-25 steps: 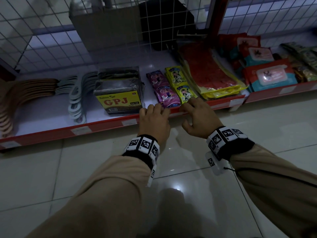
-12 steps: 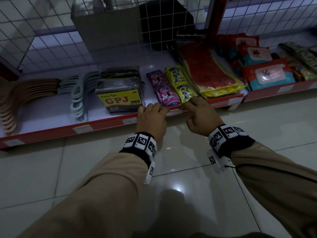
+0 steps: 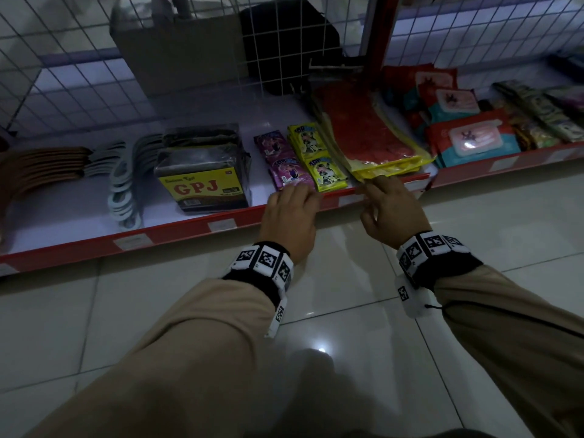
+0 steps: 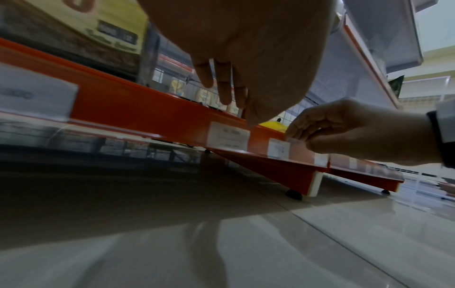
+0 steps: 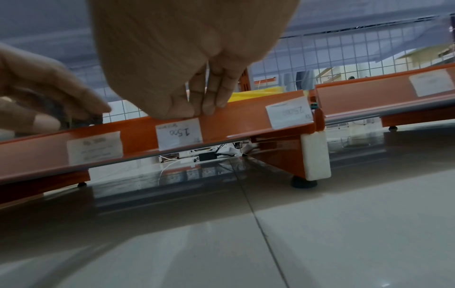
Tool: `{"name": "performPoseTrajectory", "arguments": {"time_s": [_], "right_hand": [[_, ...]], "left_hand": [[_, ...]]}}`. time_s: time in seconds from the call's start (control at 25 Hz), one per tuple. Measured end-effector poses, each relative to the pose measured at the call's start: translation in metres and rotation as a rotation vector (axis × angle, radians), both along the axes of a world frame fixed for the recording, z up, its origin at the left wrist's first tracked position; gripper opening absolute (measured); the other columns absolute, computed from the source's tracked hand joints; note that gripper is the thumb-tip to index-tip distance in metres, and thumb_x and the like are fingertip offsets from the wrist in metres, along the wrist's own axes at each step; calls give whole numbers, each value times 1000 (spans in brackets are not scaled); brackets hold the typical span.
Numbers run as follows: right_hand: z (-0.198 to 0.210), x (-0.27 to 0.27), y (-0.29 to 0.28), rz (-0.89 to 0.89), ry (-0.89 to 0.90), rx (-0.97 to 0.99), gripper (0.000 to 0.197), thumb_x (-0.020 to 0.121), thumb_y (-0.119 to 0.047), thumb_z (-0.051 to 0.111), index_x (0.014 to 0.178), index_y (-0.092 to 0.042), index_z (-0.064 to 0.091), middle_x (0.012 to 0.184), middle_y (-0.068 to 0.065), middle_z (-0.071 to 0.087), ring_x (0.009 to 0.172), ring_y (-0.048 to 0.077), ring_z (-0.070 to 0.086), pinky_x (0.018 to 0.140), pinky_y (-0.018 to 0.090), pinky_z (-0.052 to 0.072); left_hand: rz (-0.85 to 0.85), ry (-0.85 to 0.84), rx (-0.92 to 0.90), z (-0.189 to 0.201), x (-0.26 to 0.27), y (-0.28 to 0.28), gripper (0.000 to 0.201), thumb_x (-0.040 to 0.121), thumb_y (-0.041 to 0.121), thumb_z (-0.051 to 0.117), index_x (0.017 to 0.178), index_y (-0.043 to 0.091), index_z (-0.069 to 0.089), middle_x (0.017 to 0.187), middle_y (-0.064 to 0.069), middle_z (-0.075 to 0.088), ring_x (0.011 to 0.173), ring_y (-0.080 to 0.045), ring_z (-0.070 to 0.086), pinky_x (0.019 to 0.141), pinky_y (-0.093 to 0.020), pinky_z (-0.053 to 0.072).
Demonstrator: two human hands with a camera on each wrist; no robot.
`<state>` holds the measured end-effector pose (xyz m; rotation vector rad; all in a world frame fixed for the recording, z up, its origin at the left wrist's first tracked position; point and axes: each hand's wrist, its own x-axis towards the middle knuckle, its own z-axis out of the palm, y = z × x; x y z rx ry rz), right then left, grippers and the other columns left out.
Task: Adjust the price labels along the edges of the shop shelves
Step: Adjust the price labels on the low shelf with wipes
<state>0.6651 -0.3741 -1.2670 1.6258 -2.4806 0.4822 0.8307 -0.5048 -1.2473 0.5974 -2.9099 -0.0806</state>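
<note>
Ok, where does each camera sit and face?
Head: above, facing down at the shelf edge; sleeves, left grip and right grip show.
Left wrist: low, under the left grip, facing along the shelf edge toward the right grip.
Right wrist: low, under the right grip pinching the 1500 label; left grip at left.
Shared: shelf edge, both grips.

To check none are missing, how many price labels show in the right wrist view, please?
4 labels: left, middle, right on the near strip, one on the next; more may be hidden.

Tan sleeves [image 3: 202,327], black wristbands [image 3: 262,267] bearing white square-patterned tags
</note>
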Motion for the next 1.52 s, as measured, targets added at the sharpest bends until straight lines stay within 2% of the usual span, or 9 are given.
{"name": "performPoseTrajectory", "arguments": {"time_s": [0.12, 0.2, 0.52, 0.68, 0.92, 1.16, 1.32, 1.44, 1.52], "right_hand": [[1, -4, 2, 56, 19, -39, 41, 67, -3, 66, 108, -1, 65, 102, 20, 64, 91, 39, 56, 77, 43, 48], [-1, -7, 3, 90, 40, -52, 41, 65, -2, 66, 106, -2, 66, 103, 18, 65, 90, 38, 56, 76, 41, 48], [2, -2, -7, 60, 48, -35, 28, 66, -9, 65, 94, -2, 64, 90, 20, 58, 84, 37, 53, 69, 41, 44], [0, -2, -2, 56, 77, -32, 35, 69, -13, 65, 103, -4, 64, 91, 17, 61, 84, 35, 53, 70, 41, 46], [2, -2, -9, 54, 54, -41, 28, 65, -11, 67, 92, -2, 63, 91, 20, 57, 81, 36, 53, 66, 42, 46], [1, -5, -9, 74, 91, 33, 28, 69, -15, 69, 95, -4, 67, 91, 21, 59, 84, 38, 53, 69, 42, 44], [5, -12, -9, 11, -195, -100, 16, 78, -8, 66, 94, -7, 70, 98, 16, 58, 94, 34, 54, 79, 39, 46], [8, -16, -7, -99, -459, -322, 10, 81, -6, 68, 90, -8, 70, 89, 10, 68, 86, 24, 63, 76, 27, 47], [9, -12, -8, -204, -762, -455, 14, 80, -3, 71, 94, -4, 68, 87, 14, 70, 80, 20, 66, 73, 25, 52]], "left_hand": [[-61, -79, 6, -3, -16, 12, 56, 89, 16, 45, 143, 20, 34, 144, 0, 37, 130, -22, 33, 103, -36, 22], [-57, -98, -12, -4, -23, 14, 58, 88, 18, 46, 144, 21, 32, 143, 0, 36, 129, -23, 33, 103, -37, 23], [-35, -131, -36, -1, -30, 21, 50, 86, 19, 51, 135, 19, 41, 133, -5, 39, 122, -26, 35, 98, -38, 28], [-17, -113, -9, -2, -33, 25, 46, 87, 17, 51, 132, 18, 42, 130, -5, 40, 119, -26, 36, 99, -37, 28], [17, -144, 10, 2, -40, 26, 48, 84, 18, 54, 131, 17, 43, 128, -7, 39, 118, -27, 37, 95, -40, 29], [20, -176, 23, 1, -42, 26, 46, 82, 20, 55, 127, 19, 47, 128, -7, 39, 119, -27, 35, 95, -41, 29], [29, -86, 83, 3, -41, 20, 45, 88, 24, 51, 132, 19, 43, 130, -5, 47, 121, -26, 41, 101, -40, 28], [48, 9, 188, 5, -42, 13, 37, 94, 28, 45, 130, 19, 47, 127, -3, 55, 118, -25, 47, 103, -39, 28], [64, 25, 223, 5, -43, 11, 34, 97, 33, 42, 128, 20, 49, 125, -3, 57, 118, -26, 48, 103, -40, 29]]}}
